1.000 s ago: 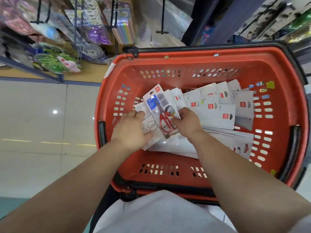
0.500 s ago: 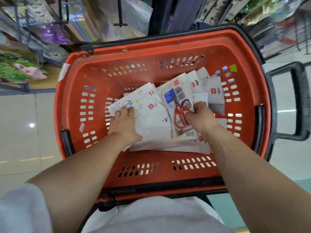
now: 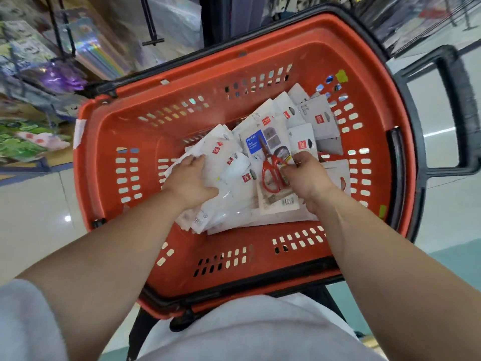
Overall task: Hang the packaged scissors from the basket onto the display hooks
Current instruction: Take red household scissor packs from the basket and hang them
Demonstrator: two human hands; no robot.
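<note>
Inside the basket (image 3: 234, 259), both hands are at work on the stock. Our right hand (image 3: 309, 178) is grasping the red-handled scissors pack (image 3: 273, 178): fingers curled onto its right edge, beside the handles. Our left hand (image 3: 191, 178) lies palm down on the loose white packs (image 3: 229, 162), fingers laid forward across them, with nothing visibly pinched.

Judgement: the left hand pins the pile so the neighbours do not slide or lift while the right hand frees a single pack. An edge grip leaves the top of the card clear for a hook.

Position: the pack lies on top of the heap, right of centre in the basket, face up, overlapping other packs.

Orientation: its long axis runs from us towards the far wall, leaning slightly left. Handles and barcode end sit nearest us; the blade tips and the blue label end point away. We cannot make out the hang hole on this card.

Display hooks (image 3: 152, 40) stand beyond the far rim, up and to the left, well apart from the pack. Nothing from the basket is hung yet.
</note>
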